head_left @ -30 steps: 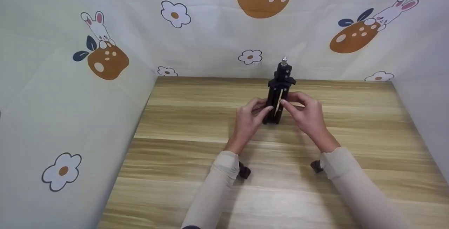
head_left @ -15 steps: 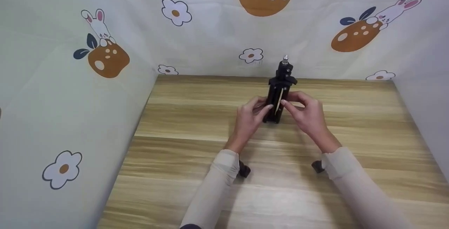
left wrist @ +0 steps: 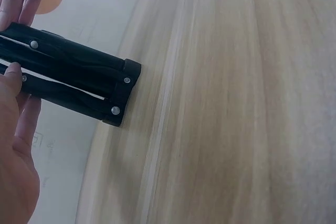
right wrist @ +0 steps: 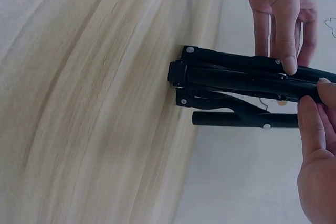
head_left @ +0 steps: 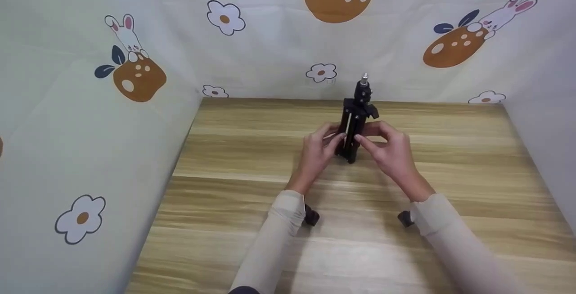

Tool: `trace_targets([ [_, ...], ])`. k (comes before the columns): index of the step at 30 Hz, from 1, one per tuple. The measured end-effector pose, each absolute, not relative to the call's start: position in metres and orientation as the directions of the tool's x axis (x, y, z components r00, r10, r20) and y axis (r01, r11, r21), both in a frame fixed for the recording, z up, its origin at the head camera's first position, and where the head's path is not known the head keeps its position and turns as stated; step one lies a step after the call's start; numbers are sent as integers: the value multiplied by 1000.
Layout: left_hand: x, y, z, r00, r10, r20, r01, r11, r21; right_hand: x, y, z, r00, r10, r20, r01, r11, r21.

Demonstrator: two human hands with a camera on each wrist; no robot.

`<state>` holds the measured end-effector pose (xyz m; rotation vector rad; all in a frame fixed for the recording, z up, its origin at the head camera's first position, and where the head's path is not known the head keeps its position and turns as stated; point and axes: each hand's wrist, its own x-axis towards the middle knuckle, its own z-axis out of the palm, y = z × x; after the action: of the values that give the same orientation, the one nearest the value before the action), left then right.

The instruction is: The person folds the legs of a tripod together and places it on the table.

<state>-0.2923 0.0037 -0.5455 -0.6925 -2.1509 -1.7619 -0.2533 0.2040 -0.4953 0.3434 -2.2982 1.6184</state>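
A folded black light stand (head_left: pixel 352 125) with a silver spigot on top stands nearly upright near the back of the table. My left hand (head_left: pixel 316 152) holds its left side between thumb and fingers. On the opposite side, my right hand (head_left: pixel 393 152) pinches it with the thumb in front and fingers behind. The left wrist view shows the lower part of the stand (left wrist: pixel 79 72), its legs folded together and riveted at the joints. In the right wrist view, one leg tube (right wrist: pixel 231 119) sits slightly apart from the rest.
The wood-grain table (head_left: pixel 225 204) meets a patterned cloth backdrop (head_left: pixel 270 51) just behind the stand. Side walls of similar cloth flank the table. A small black piece (head_left: pixel 310 216) shows at the left cuff, another black piece (head_left: pixel 406 218) at the right cuff.
The stand has turned about its upright axis, so its knob now points right and front and the pale gap shows further left. My right hand has shifted slightly left; my left hand stays about in place.
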Motion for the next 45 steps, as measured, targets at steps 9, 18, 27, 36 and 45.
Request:
trace_targets([
  [9, -297, 0, -542, -856, 247, 454, 491, 113, 864, -250, 197, -495, -927, -18, 374, -363, 294, -884],
  [18, -297, 3, -544, -853, 237, 465, 502, 129, 855, -256, 212, -494, -927, -92, 363, -374, 247, -894],
  [27, -298, 5, -546, -843, 244, 480, 517, 121, 847, -281, 226, -491, -930, -26, 366, -365, 158, -917],
  [36, -297, 7, -546, -840, 240, 486, 526, 144, 838, -287, 223, -496, -949, -81, 305, -314, 153, -937],
  [45, -297, 5, -550, -835, 220, 504, 537, 123, 835, -288, 219, -496, -937, -109, 333, -349, 218, -911],
])
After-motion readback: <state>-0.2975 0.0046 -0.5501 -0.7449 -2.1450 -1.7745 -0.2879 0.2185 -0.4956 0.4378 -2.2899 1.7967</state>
